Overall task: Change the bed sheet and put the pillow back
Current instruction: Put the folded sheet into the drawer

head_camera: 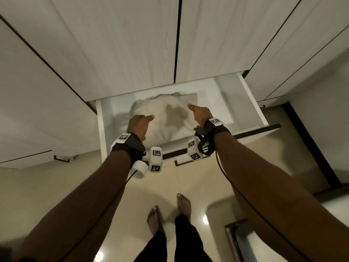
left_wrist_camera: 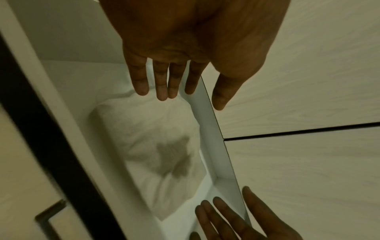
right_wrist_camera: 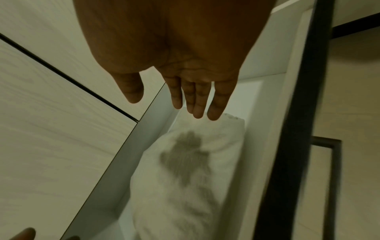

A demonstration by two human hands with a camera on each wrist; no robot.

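A bundled white sheet point(head_camera: 166, 120) with a grey-brown stain lies inside a pulled-out white drawer point(head_camera: 251, 103) at the foot of a wardrobe. The same sheet point(left_wrist_camera: 148, 146) point(right_wrist_camera: 185, 170) fills the drawer in both wrist views. My left hand point(head_camera: 140, 124) hovers over the bundle's left side and my right hand point(head_camera: 198, 113) over its right side. Both hands show straight, spread fingers point(left_wrist_camera: 162, 81) point(right_wrist_camera: 197, 100) above the cloth, holding nothing. Whether the fingertips touch the sheet is not clear.
Pale wood-grain wardrobe doors point(head_camera: 132, 44) rise behind the drawer. The drawer front has a dark edge and a dark handle point(head_camera: 181, 162). More drawers with handles point(head_camera: 61, 158) sit left and right. My bare feet point(head_camera: 170, 210) stand on a glossy beige floor.
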